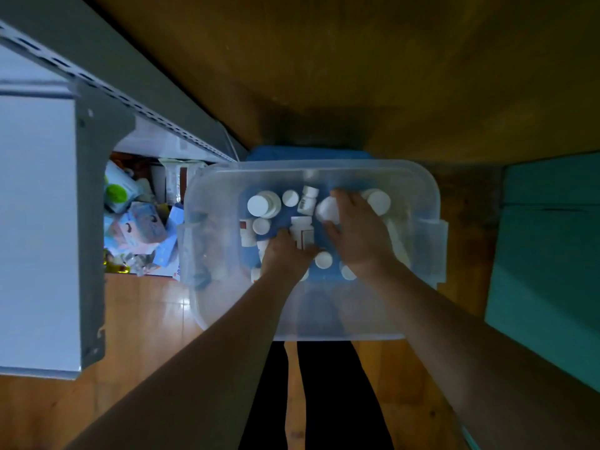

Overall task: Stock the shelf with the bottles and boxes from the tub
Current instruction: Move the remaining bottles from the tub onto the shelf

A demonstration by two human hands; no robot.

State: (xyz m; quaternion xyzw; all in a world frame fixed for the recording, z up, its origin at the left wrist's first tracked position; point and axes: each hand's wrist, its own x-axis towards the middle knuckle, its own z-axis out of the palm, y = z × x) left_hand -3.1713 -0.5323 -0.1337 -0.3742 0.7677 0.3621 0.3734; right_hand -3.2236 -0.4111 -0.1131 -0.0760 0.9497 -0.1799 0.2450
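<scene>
Both hands reach into the clear tub [422, 190]. The left hand [285, 254] grips a white box [302, 232]; the right hand [360, 235], just beside it, clasps a white-capped bottle [326, 209].

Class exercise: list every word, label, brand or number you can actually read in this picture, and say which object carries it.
No text can be read.
White box with red marking, gripped by the left hand in the clear plastic tub: print blurred.
Small white bottle with a label: too small.
Blue and pink packets on the floor under the shelf: blurred.
</scene>
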